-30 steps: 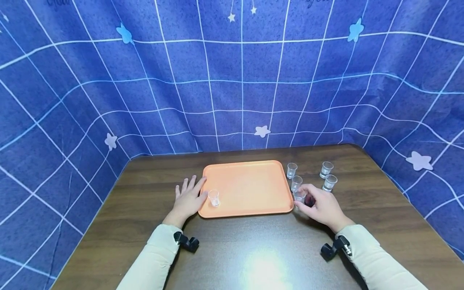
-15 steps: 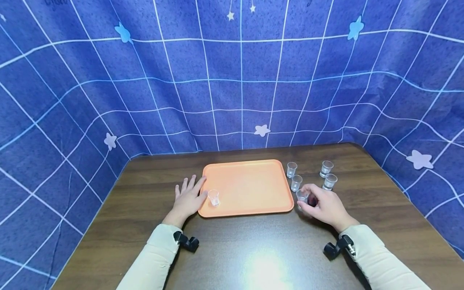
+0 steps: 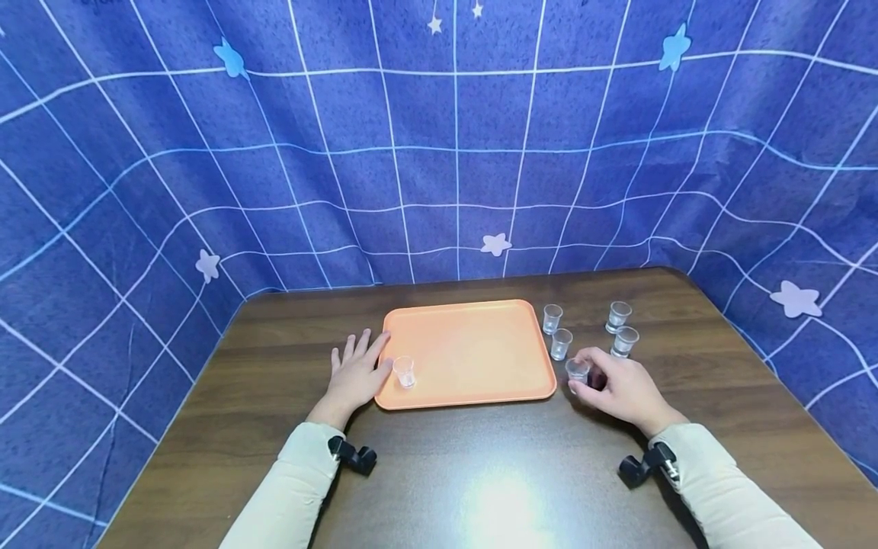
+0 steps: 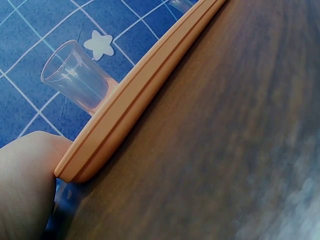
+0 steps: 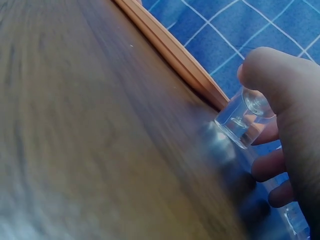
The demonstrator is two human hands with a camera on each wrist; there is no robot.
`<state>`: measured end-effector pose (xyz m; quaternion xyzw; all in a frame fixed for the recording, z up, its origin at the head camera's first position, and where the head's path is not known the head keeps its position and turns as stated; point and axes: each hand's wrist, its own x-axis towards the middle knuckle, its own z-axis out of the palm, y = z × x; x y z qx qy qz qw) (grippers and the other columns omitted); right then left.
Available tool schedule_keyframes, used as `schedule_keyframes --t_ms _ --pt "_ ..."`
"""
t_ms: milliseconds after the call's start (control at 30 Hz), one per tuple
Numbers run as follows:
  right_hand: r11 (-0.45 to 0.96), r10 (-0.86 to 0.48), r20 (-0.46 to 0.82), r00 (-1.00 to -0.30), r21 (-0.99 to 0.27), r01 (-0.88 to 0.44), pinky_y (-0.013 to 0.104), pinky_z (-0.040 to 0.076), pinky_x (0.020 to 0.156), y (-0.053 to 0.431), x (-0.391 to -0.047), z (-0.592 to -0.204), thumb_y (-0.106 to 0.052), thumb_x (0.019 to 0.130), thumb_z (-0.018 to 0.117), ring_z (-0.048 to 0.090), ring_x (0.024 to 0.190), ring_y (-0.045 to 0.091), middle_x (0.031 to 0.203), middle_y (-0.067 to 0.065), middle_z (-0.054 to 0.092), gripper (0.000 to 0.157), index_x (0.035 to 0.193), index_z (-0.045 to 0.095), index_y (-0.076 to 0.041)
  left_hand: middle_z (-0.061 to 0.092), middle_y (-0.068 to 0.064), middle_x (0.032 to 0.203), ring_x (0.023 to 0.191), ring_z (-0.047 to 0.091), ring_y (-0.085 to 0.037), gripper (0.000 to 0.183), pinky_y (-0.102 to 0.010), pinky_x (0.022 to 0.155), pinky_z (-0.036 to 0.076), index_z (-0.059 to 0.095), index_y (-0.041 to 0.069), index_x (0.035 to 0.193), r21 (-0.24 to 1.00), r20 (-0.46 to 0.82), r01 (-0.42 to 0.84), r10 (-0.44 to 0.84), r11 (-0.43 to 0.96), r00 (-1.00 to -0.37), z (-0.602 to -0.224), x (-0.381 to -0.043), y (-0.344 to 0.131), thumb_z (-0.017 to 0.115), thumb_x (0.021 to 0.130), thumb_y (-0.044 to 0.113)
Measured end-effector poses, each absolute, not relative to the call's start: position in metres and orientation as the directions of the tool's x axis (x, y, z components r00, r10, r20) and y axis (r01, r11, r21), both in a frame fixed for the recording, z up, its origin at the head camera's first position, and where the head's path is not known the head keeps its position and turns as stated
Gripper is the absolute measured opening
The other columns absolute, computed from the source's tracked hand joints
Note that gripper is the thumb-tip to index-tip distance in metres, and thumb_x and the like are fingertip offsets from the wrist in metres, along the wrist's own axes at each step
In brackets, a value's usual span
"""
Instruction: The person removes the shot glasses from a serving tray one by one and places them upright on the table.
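While the left hand (image 3: 353,380), fingers spread, touches the left edge of the orange tray (image 3: 473,352), presumably steadying it, the right hand (image 3: 620,386) pinches a clear shot glass (image 3: 578,371) upright beside the opposite edge.

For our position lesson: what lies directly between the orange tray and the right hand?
A clear glass, held by the right hand; the head view shows it.

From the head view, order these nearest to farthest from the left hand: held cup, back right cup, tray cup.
1. Tray cup, left end of the tray, beside the left hand.
2. Held cup, in the right hand.
3. Back right cup, beyond that hand.
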<state>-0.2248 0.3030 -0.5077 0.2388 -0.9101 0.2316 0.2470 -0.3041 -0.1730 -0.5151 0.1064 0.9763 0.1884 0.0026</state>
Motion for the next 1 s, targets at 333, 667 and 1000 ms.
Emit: schedule_keyframes --t_ms 333,667,1000 --pt "0.780 -0.308 0.551 -0.776 -0.321 -0.538 0.025 0.042 0.052 0.313 -0.224 -0.508 -0.029 0.074 0.085 0.049 0.057 -0.003 0.066 -0.019 0.055 0.036 0.102 0.064 -0.021 0.019 -0.019 0.167 0.153 0.005 -0.047 0.060 -0.070 0.115 -0.006 0.032 0.026 0.160 0.370 0.032 0.206 0.210 0.906 -0.977 -0.515 -0.304 -0.172 0.043 0.104 0.045" --pt "0.776 -0.312 0.534 -0.786 -0.334 -0.535 0.024 0.041 0.052 0.318 -0.227 -0.510 -0.026 0.076 0.083 0.049 0.056 -0.004 0.066 -0.023 0.052 0.029 0.096 0.062 -0.025 0.019 -0.019 0.167 0.153 0.005 -0.047 0.060 -0.070 0.115 -0.006 0.032 0.027 0.160 0.370 0.035 0.209 0.211 0.905 -0.977 -0.516 -0.304 -0.173 0.043 0.104 0.045" --pt "0.783 -0.307 0.510 -0.803 -0.344 -0.518 0.024 0.041 0.052 0.319 -0.227 -0.509 -0.025 0.079 0.081 0.049 0.057 -0.003 0.067 -0.022 0.052 0.026 0.096 0.062 -0.025 0.020 -0.019 0.166 0.152 0.005 -0.047 0.060 -0.070 0.115 -0.005 0.033 0.027 0.160 0.372 0.042 0.216 0.216 0.903 -0.976 -0.516 -0.305 -0.173 0.043 0.103 0.045"
